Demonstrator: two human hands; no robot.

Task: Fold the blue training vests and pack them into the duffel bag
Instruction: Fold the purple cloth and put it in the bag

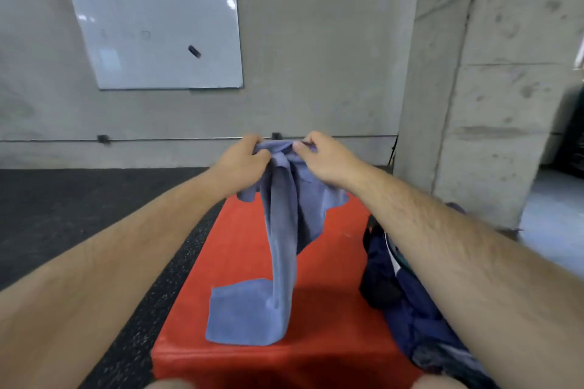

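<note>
Even indoor light, glare on whiteboard (155,28), soft blur, wide-angle bending at edges

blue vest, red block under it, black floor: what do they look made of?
The blue vest looks like thin, soft matte fabric, possibly mesh: it hangs limp and bunches in folds. The red block has a smooth, vinyl-like cover with slight sheen, probably padded; core hidden. The black floor is matte and speckled, likely rubber gym flooring.
</note>
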